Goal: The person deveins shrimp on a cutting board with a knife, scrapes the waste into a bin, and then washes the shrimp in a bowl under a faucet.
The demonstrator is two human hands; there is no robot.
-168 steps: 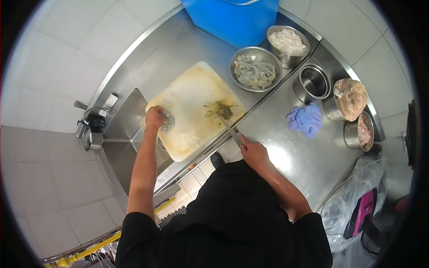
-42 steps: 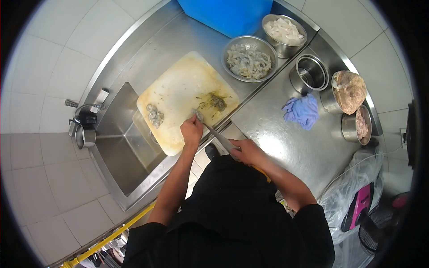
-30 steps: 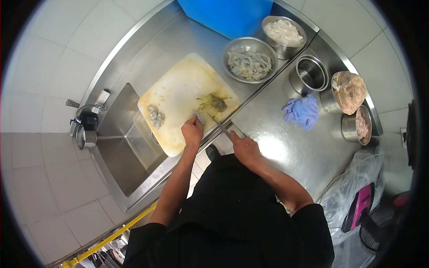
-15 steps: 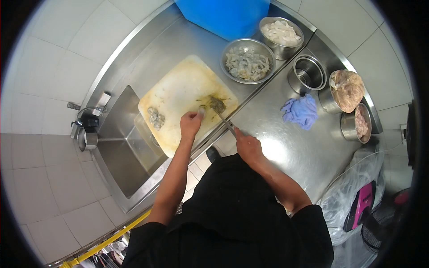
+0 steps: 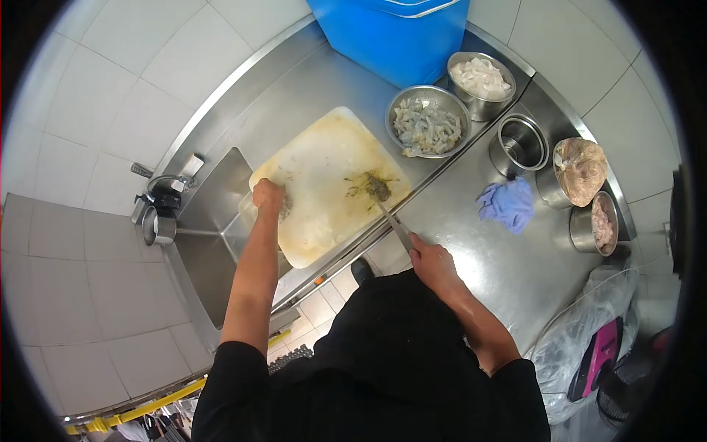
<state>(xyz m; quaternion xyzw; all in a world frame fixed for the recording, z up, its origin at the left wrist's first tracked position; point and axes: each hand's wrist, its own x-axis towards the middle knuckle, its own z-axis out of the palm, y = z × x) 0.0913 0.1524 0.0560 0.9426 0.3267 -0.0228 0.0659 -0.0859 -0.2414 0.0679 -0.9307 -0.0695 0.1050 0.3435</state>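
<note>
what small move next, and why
Probably pinch one piece from the small grey pile and carry it to the steel knife: the bare left hand is at that pile, grip hidden, while the right hand holds the knife by dark green scraps on the stained white cutting board.

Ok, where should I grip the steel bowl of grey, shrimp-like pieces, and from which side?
I'd pinch the bowl by its rim, coming in over the cutting board: it stands upright, its rim is wide and open, and the blue bin and pot of white pieces crowd its far side.
</note>
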